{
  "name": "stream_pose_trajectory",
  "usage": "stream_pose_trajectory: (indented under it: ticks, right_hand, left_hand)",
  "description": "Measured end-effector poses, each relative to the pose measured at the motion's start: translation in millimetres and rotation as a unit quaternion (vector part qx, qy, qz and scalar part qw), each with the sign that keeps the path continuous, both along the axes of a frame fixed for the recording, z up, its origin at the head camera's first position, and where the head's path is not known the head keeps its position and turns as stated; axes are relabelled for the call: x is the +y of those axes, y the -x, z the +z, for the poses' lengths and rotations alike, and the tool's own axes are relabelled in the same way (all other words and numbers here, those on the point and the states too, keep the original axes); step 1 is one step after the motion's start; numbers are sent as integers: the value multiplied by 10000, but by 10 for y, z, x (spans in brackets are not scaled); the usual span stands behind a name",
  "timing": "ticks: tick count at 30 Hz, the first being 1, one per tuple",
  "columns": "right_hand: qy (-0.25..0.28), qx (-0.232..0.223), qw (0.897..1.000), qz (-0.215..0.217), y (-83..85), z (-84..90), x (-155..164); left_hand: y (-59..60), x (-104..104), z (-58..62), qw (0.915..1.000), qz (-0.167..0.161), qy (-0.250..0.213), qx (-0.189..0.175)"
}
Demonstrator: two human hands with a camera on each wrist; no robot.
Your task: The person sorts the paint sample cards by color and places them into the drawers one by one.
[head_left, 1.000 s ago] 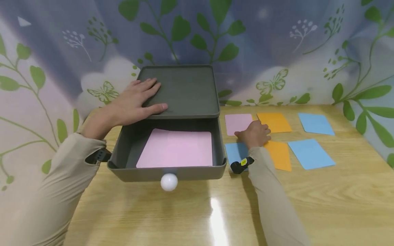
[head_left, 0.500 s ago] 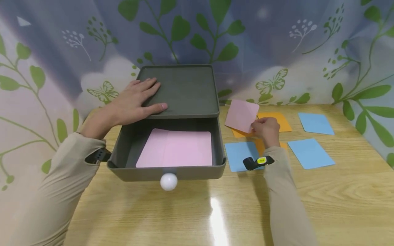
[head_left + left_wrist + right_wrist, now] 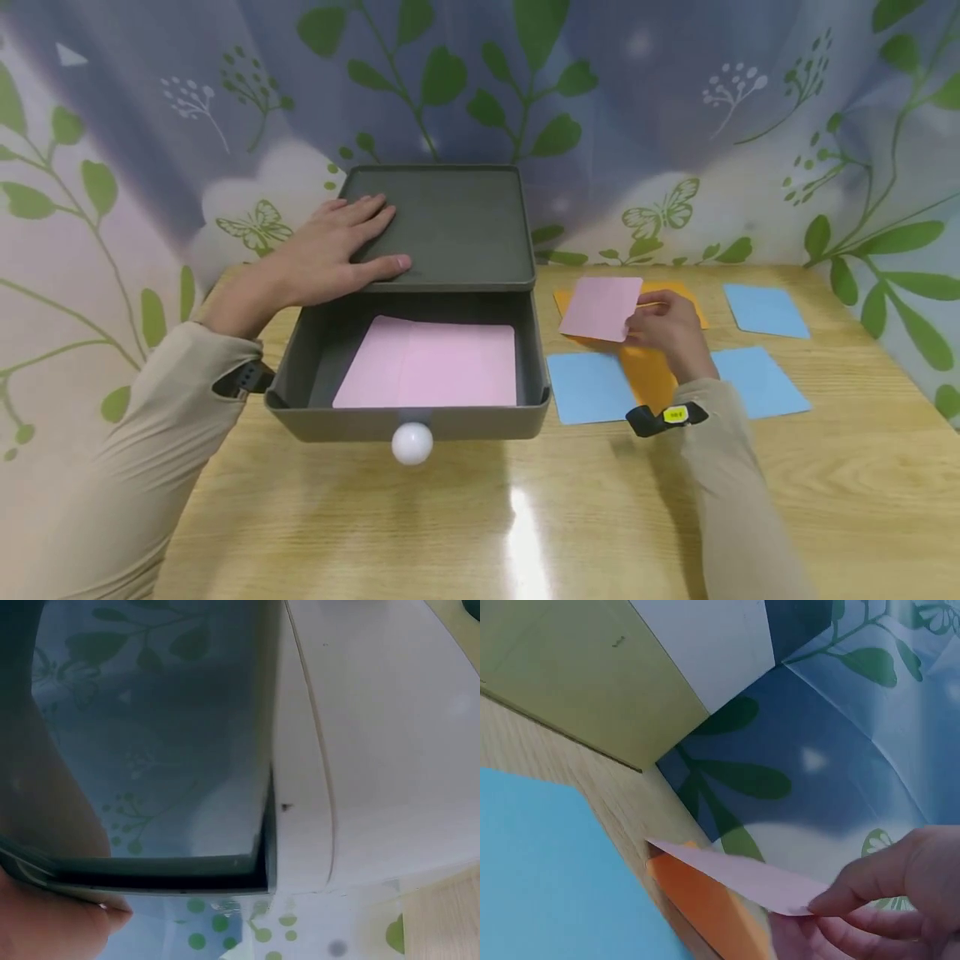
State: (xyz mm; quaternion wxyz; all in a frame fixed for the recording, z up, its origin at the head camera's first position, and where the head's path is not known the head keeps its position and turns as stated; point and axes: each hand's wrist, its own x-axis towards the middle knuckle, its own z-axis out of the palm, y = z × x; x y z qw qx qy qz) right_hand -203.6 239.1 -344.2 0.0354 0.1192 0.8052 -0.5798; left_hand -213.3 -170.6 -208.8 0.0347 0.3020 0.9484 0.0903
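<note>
Hand [image 3: 45, 922] under grey box edge [image 3: 150, 871]

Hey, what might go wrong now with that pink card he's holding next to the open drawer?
The right hand pinches the pink card only at one edge, so it may slip or bend. The drawer already holds a pink sheet, so the card may land crooked on it. The left hand rests flat on the box top; the box may shift if bumped.

Two orange cards [image 3: 660, 367] overlap on the wooden table [image 3: 825, 492]. Blue cards lie around them: one near left [image 3: 588, 387], one near right [image 3: 761, 381], one far right [image 3: 765, 310]. Leafy butterfly backdrop [image 3: 675, 125] behind.
</note>
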Motion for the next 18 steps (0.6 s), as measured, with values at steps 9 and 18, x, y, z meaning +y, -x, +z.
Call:
stream_pose_trajectory:
  ticks: [9,18]
  right_hand:
    - [726,-343,9916,1012,-203,123,178]
    - [2977,-647,9465,1065,-450,205,192]
  left_hand:
    - [19,19,-32,10000,-50,-20,-32]
    - [32,-40,-19,10000,-46,-14,-32]
